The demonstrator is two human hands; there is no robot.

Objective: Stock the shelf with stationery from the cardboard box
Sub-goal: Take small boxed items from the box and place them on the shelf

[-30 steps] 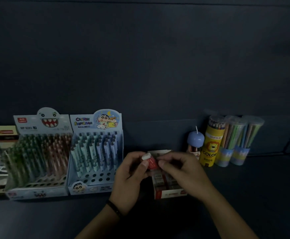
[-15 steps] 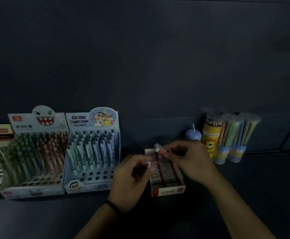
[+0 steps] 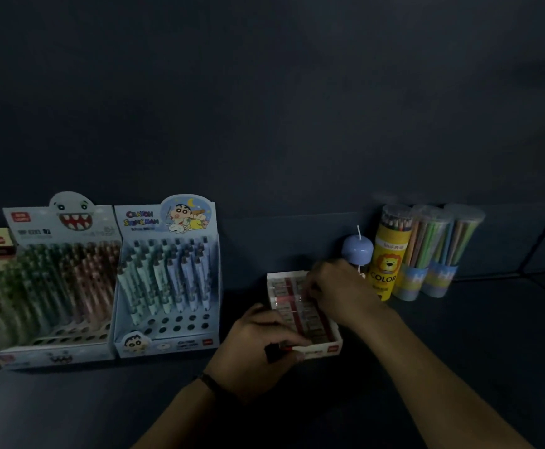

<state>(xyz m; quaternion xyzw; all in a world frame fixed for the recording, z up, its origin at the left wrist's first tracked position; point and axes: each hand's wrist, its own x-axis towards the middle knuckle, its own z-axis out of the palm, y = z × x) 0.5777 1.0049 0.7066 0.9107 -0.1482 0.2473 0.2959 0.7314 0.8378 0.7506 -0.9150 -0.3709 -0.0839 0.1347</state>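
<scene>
Cardboard tray (image 3: 324,350) of rectangular erasers (image 3: 284,306): left hand (image 3: 258,345) pinches a small dark block (image 3: 276,351); right hand (image 3: 339,293) curls inside, grip unclear.

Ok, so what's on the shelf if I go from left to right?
Grey shark-face cardboard pen display → pale-blue cartoon cardboard pen display → small white cardboard eraser box → blue round-topped object → yellow lion pencil tube → first clear plastic pencil tube → second clear plastic pencil tube.

Lower centre of the frame: my right hand (image 3: 339,293) curls down onto the wrapped erasers (image 3: 284,296) in the small white-and-red cardboard tray (image 3: 328,350) on the dark shelf (image 3: 459,335). At the tray's near left corner, my left hand (image 3: 258,345) pinches a small dark, red-edged piece (image 3: 277,350).
</scene>
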